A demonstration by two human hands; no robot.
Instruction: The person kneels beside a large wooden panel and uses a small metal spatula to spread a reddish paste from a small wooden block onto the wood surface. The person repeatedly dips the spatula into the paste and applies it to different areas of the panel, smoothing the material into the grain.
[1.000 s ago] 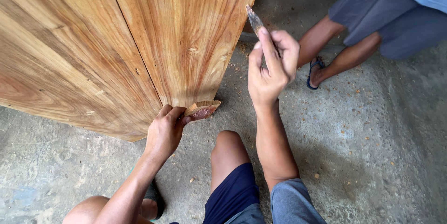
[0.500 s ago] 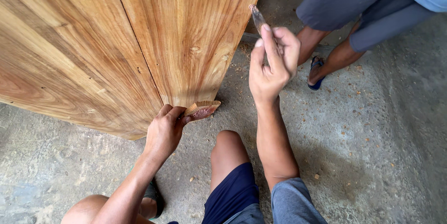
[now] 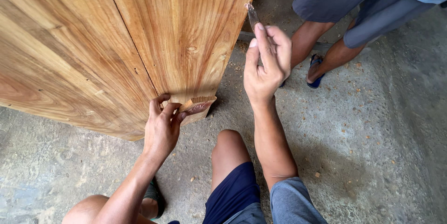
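Two hands work at the wooden panel (image 3: 116,42). Left hand (image 3: 163,128), lower centre, pinches a small wood block (image 3: 198,105) against the panel's bottom corner. Right hand (image 3: 265,68), upper centre, is closed on a thin blade (image 3: 253,15), long axis pointing up-left, tip near the panel's right edge. Against the earlier frame, the tip sits closer to that edge; the left-hand grip is unchanged.

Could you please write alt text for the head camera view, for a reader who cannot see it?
A person crouching on a concrete floor holds a thin putty knife in the right hand at the edge of a large wooden panel, while the left hand holds a small wood scrap against its lower edge. Another person's legs stand nearby.
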